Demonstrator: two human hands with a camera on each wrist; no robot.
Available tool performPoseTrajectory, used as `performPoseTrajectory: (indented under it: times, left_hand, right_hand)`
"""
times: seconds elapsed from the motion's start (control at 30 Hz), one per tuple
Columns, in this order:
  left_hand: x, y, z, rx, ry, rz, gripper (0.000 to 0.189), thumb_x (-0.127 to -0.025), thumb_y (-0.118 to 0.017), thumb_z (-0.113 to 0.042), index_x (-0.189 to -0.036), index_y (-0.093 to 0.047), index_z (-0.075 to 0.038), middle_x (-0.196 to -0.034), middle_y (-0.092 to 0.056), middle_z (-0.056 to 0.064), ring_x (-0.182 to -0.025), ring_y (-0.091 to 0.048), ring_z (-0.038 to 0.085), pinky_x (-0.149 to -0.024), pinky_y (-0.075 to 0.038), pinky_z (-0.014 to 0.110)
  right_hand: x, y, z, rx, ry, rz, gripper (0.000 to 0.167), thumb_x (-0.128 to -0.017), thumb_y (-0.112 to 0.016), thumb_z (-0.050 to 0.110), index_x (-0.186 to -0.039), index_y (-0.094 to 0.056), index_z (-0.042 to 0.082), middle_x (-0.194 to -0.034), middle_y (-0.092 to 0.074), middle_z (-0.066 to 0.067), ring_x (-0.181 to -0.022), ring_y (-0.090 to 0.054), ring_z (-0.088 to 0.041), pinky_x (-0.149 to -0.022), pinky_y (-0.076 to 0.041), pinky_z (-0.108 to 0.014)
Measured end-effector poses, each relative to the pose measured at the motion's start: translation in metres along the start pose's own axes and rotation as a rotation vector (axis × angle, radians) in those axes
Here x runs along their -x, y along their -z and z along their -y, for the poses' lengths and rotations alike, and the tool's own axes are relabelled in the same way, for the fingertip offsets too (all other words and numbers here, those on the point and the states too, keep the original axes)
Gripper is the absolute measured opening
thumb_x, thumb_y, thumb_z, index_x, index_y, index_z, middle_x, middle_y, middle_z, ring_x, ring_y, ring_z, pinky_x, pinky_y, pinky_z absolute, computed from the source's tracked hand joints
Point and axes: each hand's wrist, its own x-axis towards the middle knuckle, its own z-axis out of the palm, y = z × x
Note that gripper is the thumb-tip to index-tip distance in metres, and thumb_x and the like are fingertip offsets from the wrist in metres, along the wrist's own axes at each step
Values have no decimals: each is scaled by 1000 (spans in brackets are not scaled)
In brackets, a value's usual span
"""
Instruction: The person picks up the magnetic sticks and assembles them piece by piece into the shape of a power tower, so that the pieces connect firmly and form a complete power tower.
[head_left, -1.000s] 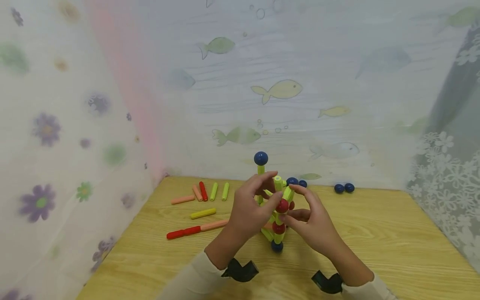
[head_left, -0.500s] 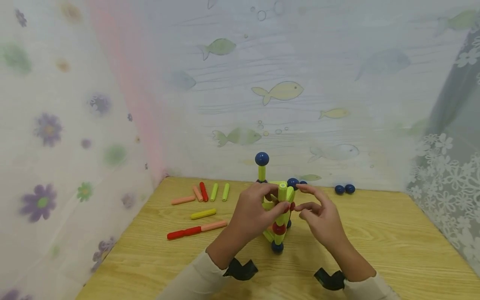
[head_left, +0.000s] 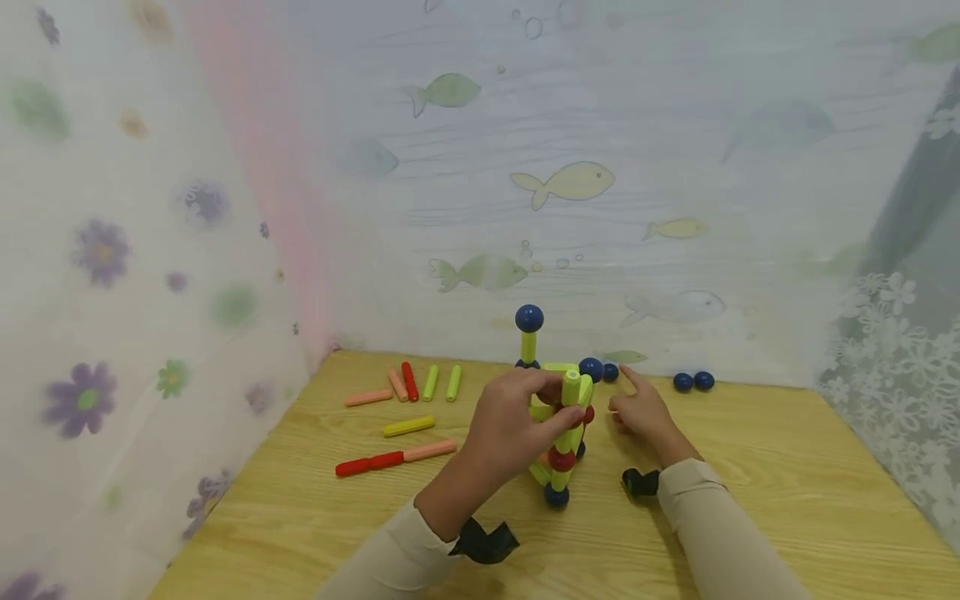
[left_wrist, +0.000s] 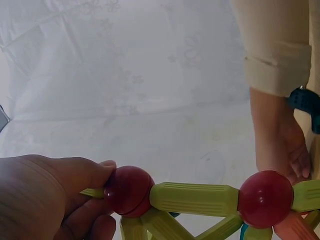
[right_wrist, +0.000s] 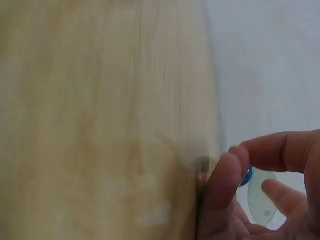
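A frame of yellow-green magnetic sticks [head_left: 528, 347] with red and blue balls stands mid-table. My left hand [head_left: 506, 417] pinches a red ball [left_wrist: 129, 191] of it between thumb and fingers. From that ball a yellow-green stick [left_wrist: 195, 199] runs to a second red ball [left_wrist: 265, 199]. Beyond the frame's right side, my right hand [head_left: 648, 417] reaches toward the table's back with the index finger stretched out. Its fingertip is close to a small blue ball [head_left: 611, 372], beside a larger blue ball [head_left: 591, 369]. In the right wrist view nothing shows held between the fingers.
Two blue balls [head_left: 693, 381] lie at the back right. To the left are loose orange, red and green sticks [head_left: 431, 382], a yellow stick [head_left: 408, 426] and a joined red-and-orange row [head_left: 395, 457]. A patterned cloth [head_left: 660, 258] rises behind the wooden table [head_left: 787, 467].
My right hand has left the frame's side and moved back toward the small blue ball. The left hand keeps its hold on the red ball, and the upright stick there has shifted slightly right.
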Motion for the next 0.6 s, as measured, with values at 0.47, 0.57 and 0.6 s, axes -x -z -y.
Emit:
performPoseTrajectory:
  times: [0.47, 0.57, 0.6]
  left_hand:
    - [-1, 1, -1, -16, -30, -10, 22, -88, -85, -32, -102, -78, -18, -89, -75, -12, -82, -65, 1, -76, -55, 26]
    - [-2, 0, 0, -8, -36, -18, 20, -88, -85, -32, -100, -78, -18, -86, -74, -12, -81, -65, 1, -76, -56, 29]
    - [-2, 0, 1, -4, -37, -21, 20, -87, -85, -32, -99, -78, -18, -87, -75, -11, -81, -66, 1, -76, -57, 30]
  right_hand:
    - [-9, 6, 5, 82, -72, 75, 83, -92, -57, 9, -163, -12, 6, -69, -59, -7, -55, -59, -15, -57, -57, -31]
    - [-7, 6, 2, 35, -74, 34, 80, -93, -61, 11, -155, -12, -2, -81, -64, -15, -60, -67, -18, -60, -61, -33]
    - [-7, 6, 1, 30, -67, 25, 81, -93, -63, 11, -155, -12, -2, -83, -64, -16, -61, -68, -18, -60, -61, -33]
